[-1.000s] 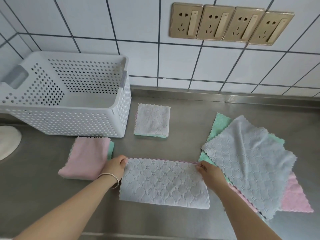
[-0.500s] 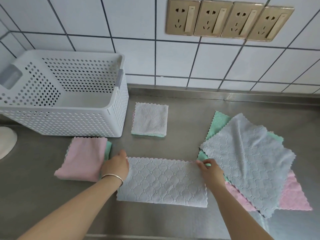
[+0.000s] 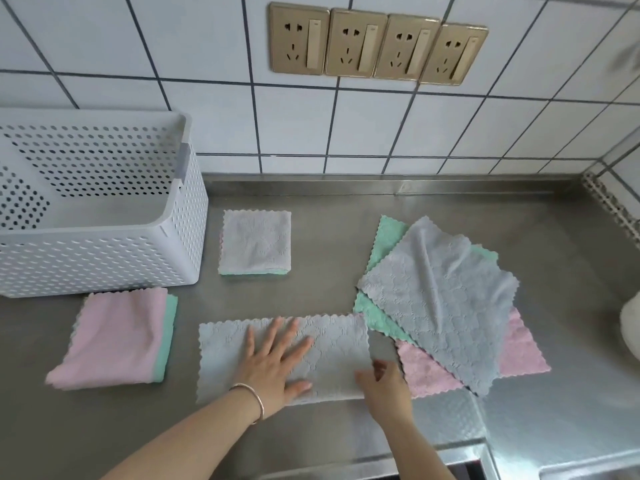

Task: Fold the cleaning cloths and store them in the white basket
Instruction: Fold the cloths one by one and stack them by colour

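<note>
A grey cloth (image 3: 332,344), folded in half into a long strip, lies on the steel counter in front of me. My left hand (image 3: 273,362) rests flat on its left half, fingers spread. My right hand (image 3: 384,386) pinches the strip's right end, whose edge is lifted slightly. The white basket (image 3: 104,258) stands at the back left and looks empty. A folded grey cloth on a green one (image 3: 256,242) sits beside the basket. A folded pink and green pile (image 3: 117,337) lies in front of it. At the right, unfolded cloths overlap: grey (image 3: 440,299) on top, green (image 3: 388,237) and pink (image 3: 519,351) beneath.
A tiled wall with a row of gold sockets (image 3: 377,46) rises behind the counter. A white rounded object (image 3: 630,327) shows at the right edge. A sink rim (image 3: 519,459) runs along the near right, below the counter's front edge.
My left hand moved from the strip's top left corner onto its surface and opened flat. My right hand slid down from the top right corner to the right end and raised it.
</note>
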Motion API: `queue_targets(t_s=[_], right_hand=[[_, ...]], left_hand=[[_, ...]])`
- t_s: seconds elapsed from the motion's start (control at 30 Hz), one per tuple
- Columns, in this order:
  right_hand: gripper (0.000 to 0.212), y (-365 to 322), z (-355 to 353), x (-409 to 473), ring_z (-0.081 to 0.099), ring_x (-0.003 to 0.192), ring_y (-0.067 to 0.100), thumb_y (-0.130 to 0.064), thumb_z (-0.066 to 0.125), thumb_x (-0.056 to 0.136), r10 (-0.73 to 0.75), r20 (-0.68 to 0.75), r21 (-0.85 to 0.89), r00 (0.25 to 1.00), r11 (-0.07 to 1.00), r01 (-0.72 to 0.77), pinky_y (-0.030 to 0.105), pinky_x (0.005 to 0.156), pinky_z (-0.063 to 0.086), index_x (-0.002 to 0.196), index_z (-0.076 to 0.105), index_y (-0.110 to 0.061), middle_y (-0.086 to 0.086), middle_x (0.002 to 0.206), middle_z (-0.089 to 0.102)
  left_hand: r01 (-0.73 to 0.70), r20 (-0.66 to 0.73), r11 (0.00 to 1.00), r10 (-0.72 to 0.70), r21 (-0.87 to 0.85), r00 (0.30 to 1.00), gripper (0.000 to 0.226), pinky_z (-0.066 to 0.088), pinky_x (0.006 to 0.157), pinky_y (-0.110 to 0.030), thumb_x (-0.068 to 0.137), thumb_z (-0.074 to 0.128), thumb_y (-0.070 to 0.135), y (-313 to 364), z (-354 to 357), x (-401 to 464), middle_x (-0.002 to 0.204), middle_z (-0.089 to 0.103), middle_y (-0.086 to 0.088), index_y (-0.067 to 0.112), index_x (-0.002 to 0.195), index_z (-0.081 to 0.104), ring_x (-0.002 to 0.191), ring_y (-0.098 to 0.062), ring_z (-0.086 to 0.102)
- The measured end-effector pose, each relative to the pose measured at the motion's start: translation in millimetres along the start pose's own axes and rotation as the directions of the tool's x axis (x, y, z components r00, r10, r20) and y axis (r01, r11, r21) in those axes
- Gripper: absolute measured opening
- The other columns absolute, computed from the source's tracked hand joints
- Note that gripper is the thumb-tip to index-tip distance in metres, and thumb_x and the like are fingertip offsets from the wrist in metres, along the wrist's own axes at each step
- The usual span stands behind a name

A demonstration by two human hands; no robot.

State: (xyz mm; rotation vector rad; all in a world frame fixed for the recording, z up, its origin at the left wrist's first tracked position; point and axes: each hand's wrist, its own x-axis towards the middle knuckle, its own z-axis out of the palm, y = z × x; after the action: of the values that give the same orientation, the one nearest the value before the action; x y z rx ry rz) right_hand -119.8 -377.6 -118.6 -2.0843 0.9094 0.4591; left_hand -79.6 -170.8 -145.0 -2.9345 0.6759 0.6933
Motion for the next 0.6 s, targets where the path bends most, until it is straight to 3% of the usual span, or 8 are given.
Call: queue_targets(t_s=[0.07, 0.13, 0.2, 0.33, 0.4, 0.47, 0.53, 0.6], right_hand=[[0.029, -3, 0, 0, 0.057, 0.091, 0.02, -0.032, 0.06, 0.08, 0.022, 0.028, -0.079, 0.999, 0.997, -0.02, 0.028, 0.072, 0.041, 0.104, 0.053, -0.016, 0.0, 0.095, 0.061], [0.014, -4, -1, -3, 0.051, 0.071, 0.018, -0.033, 0.056, 0.081, 0.027, 0.039, -0.145, 0.999, 0.989, -0.021, 0.026, 0.059, 0.034, 0.075, 0.049, -0.021, -0.004, 0.072, 0.053], [0.018, -2, 2, -4, 0.046, 0.066, 0.018, -0.03, 0.054, 0.081, -0.012, -0.008, -0.164, 1.0, 0.986, 0.01, 0.026, 0.053, 0.03, 0.067, 0.046, -0.022, -0.003, 0.07, 0.049], [0.006, -8, 13, -22, 0.057, 0.081, 0.024, -0.019, 0.057, 0.081, -0.259, -0.247, -0.207, 0.934, 0.955, 0.211, 0.028, 0.059, 0.037, 0.086, 0.054, -0.016, 0.001, 0.09, 0.055], [0.019, -18, 20, -37, 0.057, 0.072, 0.027, -0.009, 0.066, 0.072, -0.441, -0.31, -0.222, 0.842, 0.895, 0.387, 0.031, 0.054, 0.04, 0.076, 0.05, -0.018, -0.001, 0.077, 0.052], [0.023, -28, 34, -49, 0.055, 0.065, 0.025, -0.008, 0.072, 0.059, -0.644, -0.321, -0.318, 0.694, 0.764, 0.562, 0.033, 0.05, 0.043, 0.07, 0.054, -0.016, -0.002, 0.069, 0.054], [0.014, -38, 48, -60, 0.05, 0.069, 0.02, -0.021, 0.064, 0.059, -0.795, -0.273, -0.41, 0.541, 0.605, 0.683, 0.029, 0.057, 0.04, 0.07, 0.056, -0.019, -0.003, 0.075, 0.058], [0.019, -46, 62, -66, 0.047, 0.075, 0.018, -0.025, 0.059, 0.056, -0.879, -0.185, -0.418, 0.439, 0.475, 0.775, 0.026, 0.062, 0.034, 0.074, 0.058, -0.021, -0.004, 0.088, 0.057]], left_hand=[[0.006, 0.002, 1.0, -0.006, -0.028, 1.0, 0.069, 0.012, 0.104, -0.063, 0.081, 0.016, 0.073, 2, -3, 1, 0.157, 0.013, -0.002, 0.038, 0.141, 0.016, 0.142, -0.031, 0.004], [0.017, -0.033, 0.999, -0.018, -0.033, 0.999, 0.077, -0.012, 0.108, -0.057, 0.077, 0.017, 0.076, 4, -5, 4, 0.155, -0.018, -0.004, 0.04, 0.138, -0.014, 0.14, -0.025, -0.023], [0.065, -0.001, 0.993, -0.065, -0.102, 0.998, 0.087, -0.021, 0.11, -0.053, 0.075, 0.02, 0.075, 7, -9, 5, 0.143, -0.038, 0.001, 0.034, 0.133, -0.03, 0.133, -0.02, -0.038], [0.15, -0.03, 0.914, -0.174, -0.377, 0.984, 0.087, -0.006, 0.119, -0.043, 0.084, 0.035, 0.065, 20, -35, -2, 0.156, -0.015, 0.001, 0.019, 0.148, -0.002, 0.144, -0.019, -0.016], [0.153, -0.029, 0.717, -0.235, -0.68, 0.971, 0.08, 0.016, 0.117, -0.034, 0.085, 0.038, 0.063, 28, -49, -8, 0.156, 0.018, -0.001, 0.015, 0.146, 0.022, 0.145, -0.019, 0.011], [0.206, 0.09, 0.459, -0.26, -0.864, 0.961, 0.072, 0.042, 0.085, -0.03, 0.075, 0.035, 0.071, 30, -67, -15, 0.117, 0.062, -0.004, 0.016, 0.115, 0.058, 0.116, -0.024, 0.053], [0.249, 0.127, 0.332, -0.347, -0.91, 0.929, 0.051, 0.038, 0.064, -0.032, 0.081, 0.041, 0.063, 27, -73, -20, 0.068, 0.058, -0.002, 0.016, 0.068, 0.055, 0.079, -0.026, 0.056], [0.278, 0.143, 0.21, -0.495, -0.938, 0.857, 0.041, 0.041, 0.068, -0.037, 0.09, 0.049, 0.042, 15, -74, -26, 0.063, 0.052, -0.006, 0.015, 0.06, 0.047, 0.075, -0.031, 0.055]])
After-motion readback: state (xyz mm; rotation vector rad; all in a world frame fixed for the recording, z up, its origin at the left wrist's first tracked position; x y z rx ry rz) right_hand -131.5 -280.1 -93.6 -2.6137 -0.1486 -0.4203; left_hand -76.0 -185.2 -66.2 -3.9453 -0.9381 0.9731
